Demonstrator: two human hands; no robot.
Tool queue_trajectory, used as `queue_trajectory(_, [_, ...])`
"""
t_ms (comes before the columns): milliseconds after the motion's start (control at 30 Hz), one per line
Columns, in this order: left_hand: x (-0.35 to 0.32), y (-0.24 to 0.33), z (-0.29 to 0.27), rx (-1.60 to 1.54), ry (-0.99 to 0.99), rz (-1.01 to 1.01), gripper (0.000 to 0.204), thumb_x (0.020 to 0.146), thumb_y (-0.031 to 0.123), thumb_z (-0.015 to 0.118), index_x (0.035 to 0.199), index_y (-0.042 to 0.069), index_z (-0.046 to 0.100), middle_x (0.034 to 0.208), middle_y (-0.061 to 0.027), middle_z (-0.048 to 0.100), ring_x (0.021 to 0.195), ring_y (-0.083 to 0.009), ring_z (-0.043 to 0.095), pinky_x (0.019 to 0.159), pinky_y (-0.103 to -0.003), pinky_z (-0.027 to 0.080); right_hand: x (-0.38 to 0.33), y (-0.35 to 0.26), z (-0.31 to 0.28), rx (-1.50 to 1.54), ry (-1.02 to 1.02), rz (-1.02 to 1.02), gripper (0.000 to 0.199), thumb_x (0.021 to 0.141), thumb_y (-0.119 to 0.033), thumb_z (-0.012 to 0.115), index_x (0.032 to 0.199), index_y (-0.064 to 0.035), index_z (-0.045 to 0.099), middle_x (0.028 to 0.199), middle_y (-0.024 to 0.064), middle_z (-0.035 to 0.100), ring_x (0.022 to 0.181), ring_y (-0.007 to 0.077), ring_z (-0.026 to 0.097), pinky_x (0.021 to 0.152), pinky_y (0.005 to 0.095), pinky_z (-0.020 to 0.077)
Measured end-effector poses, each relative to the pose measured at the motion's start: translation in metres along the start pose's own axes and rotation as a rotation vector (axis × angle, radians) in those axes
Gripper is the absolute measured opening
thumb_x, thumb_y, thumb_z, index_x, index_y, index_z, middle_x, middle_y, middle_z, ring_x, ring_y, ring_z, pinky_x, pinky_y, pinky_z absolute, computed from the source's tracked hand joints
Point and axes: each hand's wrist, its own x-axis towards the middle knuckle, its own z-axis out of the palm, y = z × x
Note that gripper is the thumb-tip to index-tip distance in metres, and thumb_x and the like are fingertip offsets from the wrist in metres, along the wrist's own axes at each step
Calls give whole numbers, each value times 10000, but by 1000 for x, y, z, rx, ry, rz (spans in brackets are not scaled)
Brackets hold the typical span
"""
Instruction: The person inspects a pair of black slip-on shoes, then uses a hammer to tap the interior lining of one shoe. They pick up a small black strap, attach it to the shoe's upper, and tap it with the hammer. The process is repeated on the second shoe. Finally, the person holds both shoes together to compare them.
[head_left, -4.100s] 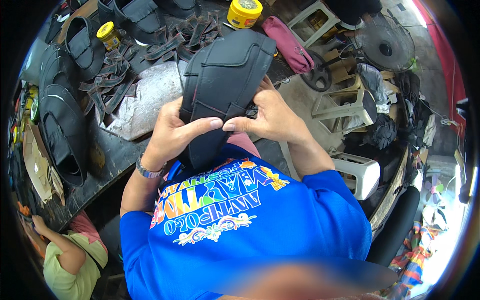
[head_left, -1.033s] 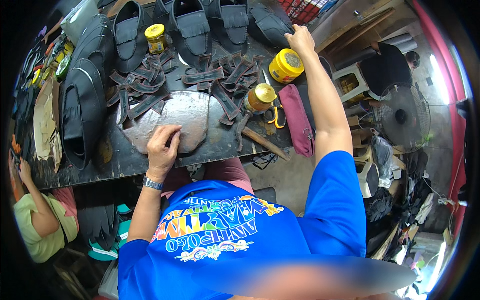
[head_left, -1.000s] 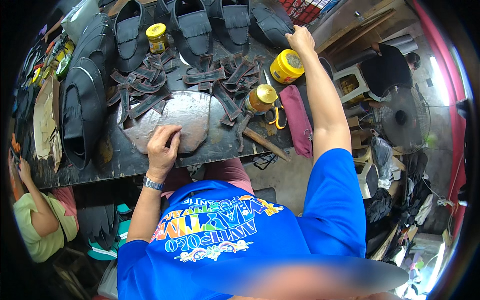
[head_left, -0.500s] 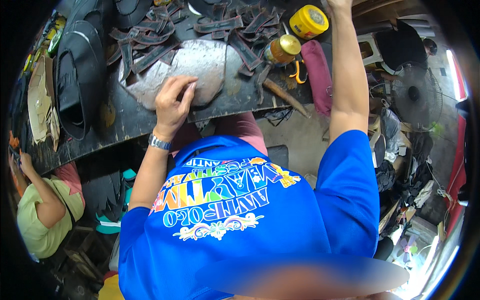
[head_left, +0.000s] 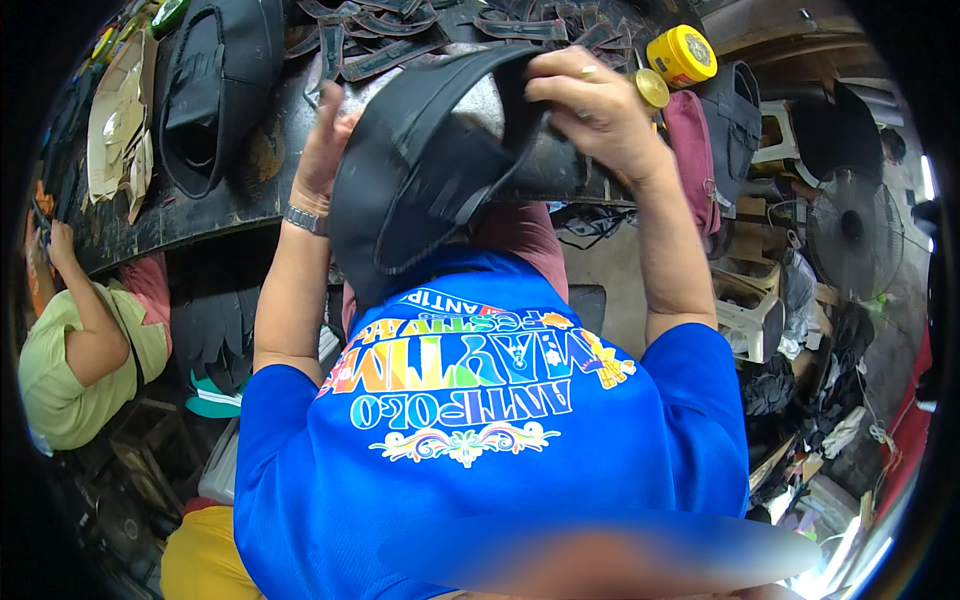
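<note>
A black shoe upper (head_left: 385, 165), somewhat blurred, hangs over the table's near edge in front of my body. The fingers of my right hand (head_left: 605, 110) are closed over its right end. Beside its left edge is my left hand (head_left: 318, 150), fingers stretched and apart, partly hidden by the upper; whether it touches is unclear. Beneath the upper, part of a grey metal plate (head_left: 485, 110) shows on the dark table (head_left: 240, 215). Several dark strips with reddish edges (head_left: 400, 50) lie beyond it.
More black uppers (head_left: 220, 90) and a cardboard piece (head_left: 120, 120) lie to the left. At the right are a yellow tub (head_left: 682, 55), a gold-lidded jar (head_left: 651, 90), a maroon pouch (head_left: 690, 150) and a fan (head_left: 852, 225). A person in light green (head_left: 90, 350) works at far left.
My right hand has come back from the far right edge with the black upper in it. My left hand has lifted off the metal plate, its fingers now spread.
</note>
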Motion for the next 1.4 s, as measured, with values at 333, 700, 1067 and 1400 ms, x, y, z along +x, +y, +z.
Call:
queue_trajectory(333, [-33,-28,-5,-93,252,173,395,979,251,554,1258,-29,560,1165,-193,662,998,-279,686,887,-396,563,-85,3,-5,242,820,613,314,838,20,679,1146,-42,675,959,26,688,873,86,640,808,239,508])
queue_trajectory(700, [6,-47,27,-10,245,179,349,953,245,605,1186,-15,607,1083,-154,692,954,-253,698,855,-383,579,-68,15,21,-287,270,603,312,819,-172,684,1103,-45,654,1004,189,684,984,345,640,874,411,497])
queue_trajectory(1067, [-15,-41,32,4,210,201,328,945,214,611,1174,-20,616,1096,-145,693,955,-241,696,858,-361,571,-15,67,69,-809,-189,751,186,871,-107,527,1037,-25,507,859,227,702,816,385,704,691,459,573])
queue_trajectory(1400, [-6,-35,58,-21,170,186,387,994,285,534,1219,-25,585,1112,-160,686,942,-219,702,826,-335,583,-17,16,18,263,647,598,338,812,60,525,1141,0,577,917,105,680,809,152,650,739,284,523])
